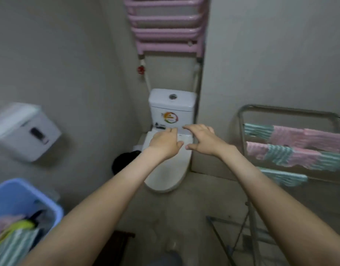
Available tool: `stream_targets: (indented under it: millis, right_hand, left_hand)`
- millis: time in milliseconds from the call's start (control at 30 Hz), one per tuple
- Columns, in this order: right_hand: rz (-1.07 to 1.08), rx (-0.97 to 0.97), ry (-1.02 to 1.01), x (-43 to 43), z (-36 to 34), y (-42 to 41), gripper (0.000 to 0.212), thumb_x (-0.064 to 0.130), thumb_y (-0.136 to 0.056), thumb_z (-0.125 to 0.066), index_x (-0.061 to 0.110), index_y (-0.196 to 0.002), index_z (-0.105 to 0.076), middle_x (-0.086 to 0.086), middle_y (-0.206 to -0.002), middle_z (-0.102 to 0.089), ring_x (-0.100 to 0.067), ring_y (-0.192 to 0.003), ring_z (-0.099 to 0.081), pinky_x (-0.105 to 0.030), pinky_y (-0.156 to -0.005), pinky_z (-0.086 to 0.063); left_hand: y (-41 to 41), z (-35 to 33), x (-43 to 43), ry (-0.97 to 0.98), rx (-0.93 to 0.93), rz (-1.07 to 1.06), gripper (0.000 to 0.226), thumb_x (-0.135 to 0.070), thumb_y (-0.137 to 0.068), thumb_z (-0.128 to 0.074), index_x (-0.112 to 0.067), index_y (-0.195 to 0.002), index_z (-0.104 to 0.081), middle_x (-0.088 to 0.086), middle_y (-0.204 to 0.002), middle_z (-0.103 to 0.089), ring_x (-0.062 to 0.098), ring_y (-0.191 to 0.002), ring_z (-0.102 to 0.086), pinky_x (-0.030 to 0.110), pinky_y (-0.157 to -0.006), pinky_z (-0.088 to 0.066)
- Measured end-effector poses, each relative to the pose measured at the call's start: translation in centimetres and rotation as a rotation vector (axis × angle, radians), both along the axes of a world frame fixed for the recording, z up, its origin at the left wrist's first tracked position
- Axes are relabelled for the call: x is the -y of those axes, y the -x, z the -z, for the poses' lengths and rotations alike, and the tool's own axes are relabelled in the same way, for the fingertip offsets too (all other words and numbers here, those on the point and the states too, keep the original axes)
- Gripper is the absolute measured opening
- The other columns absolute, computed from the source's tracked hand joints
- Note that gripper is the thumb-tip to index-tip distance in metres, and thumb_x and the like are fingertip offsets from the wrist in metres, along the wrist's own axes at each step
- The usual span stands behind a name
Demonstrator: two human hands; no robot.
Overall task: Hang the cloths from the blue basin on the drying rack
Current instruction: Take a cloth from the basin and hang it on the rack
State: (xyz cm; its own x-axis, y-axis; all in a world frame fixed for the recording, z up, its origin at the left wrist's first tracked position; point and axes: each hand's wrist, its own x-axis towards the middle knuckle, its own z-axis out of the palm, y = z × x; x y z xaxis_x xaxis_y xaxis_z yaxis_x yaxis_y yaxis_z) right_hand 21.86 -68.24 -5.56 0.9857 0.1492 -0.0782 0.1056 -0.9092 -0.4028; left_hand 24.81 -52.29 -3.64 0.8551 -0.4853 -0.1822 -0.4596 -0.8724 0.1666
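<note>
The blue basin (13, 196) sits at the lower left edge of the frame. The cloths (15, 240) left in it lie in a heap: a teal-and-white striped one on top, with pink, yellow-green and dark fabric behind it.

At the right of the frame stands the drying rack (242, 121), a grey metal frame with several rails one below another. Pink and teal striped hung cloths (292, 137) are draped side by side over the upper two rails, and one more teal cloth hangs on a lower rail. The rack's folding legs reach down to the floor (184, 217) in the lower right.

Both bare arms stretch forward through the middle of the frame. The left hand (164, 144) is palm down with its fingers (171, 131) straight and close together, holding nothing. The right hand (202, 140), just beside it, has its fingers (192, 128) spread wide and a little bent, also holding nothing. The thumbs point toward each other without touching.

Beyond the hands is a white toilet (165, 175) with its lid down, and its cistern (172, 106) carries a round coloured sticker. A pink radiator (165, 31) hangs on the wall at the top centre, with a red valve (140, 70) below its left end. A white paper dispenser (25, 131) is fixed to the left wall. A black object (123, 160) that I cannot identify sits left of the toilet.
</note>
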Motion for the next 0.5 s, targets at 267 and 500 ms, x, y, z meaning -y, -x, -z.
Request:
stream_targets:
  millis: [267,500]
  right_hand:
    - [-0.445,0.038,0.004,-19.1,-4.1,-3.6,0.069,0.036,-0.088,-0.062,0.022,-0.147,-0.029,-0.001,-0.150,-0.034,-0.021,-0.139,-0.025,-0.033,-0.108,-0.019]
    - [-0.811,-0.124,-0.076,-37.2,-3.4,-1.2,0.062,0.022,-0.086,-0.067,0.012,-0.141,-0.040,-0.011,-0.138,-0.048,-0.023,-0.123,-0.048,-0.033,-0.103,-0.038]
  left_hand:
    - [3.9,-3.8,-19.4,-0.032,0.030,-0.493,0.056,-0.043,-0.096,-0.043,-0.010,-0.140,-0.036,0.016,-0.142,-0.042,0.033,-0.129,-0.042,0.039,-0.101,-0.037]
    - [11.0,-3.6,-34.9,-0.002,-0.087,-0.829,0.046,-0.028,-0.097,-0.046,-0.005,-0.137,-0.042,0.017,-0.143,-0.045,0.029,-0.128,-0.046,0.034,-0.101,-0.037]
